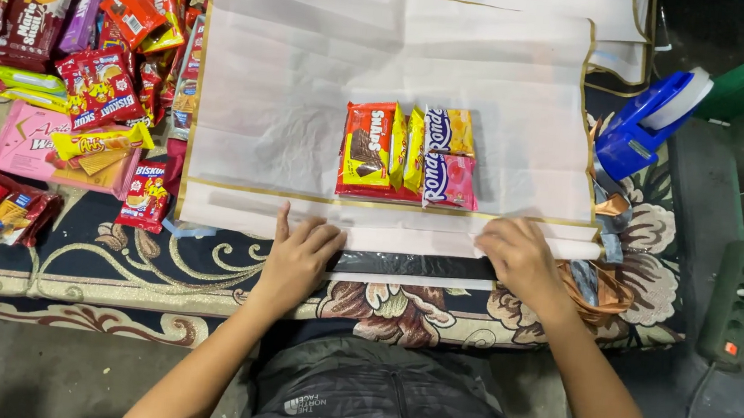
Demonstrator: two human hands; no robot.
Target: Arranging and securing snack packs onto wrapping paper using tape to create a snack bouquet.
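Note:
A large white sheet with a gold edge (312,76) lies flat on the patterned table. Three snack packets (409,153) sit side by side near its front edge: an orange and red one, a yellow one and a pink one. My left hand (297,256) presses flat on the white strip at the sheet's front edge, fingers spread. My right hand (522,258) rests on the same strip further right, fingers curled down onto it. A dark strip (412,265) runs between my two hands just below the white edge.
A heap of red, pink and yellow snack packets (85,72) covers the left of the table. A blue tape dispenser (649,122) stands at the right, with crumpled bronze ribbon (605,286) below it. A power strip (736,303) lies on the floor at right.

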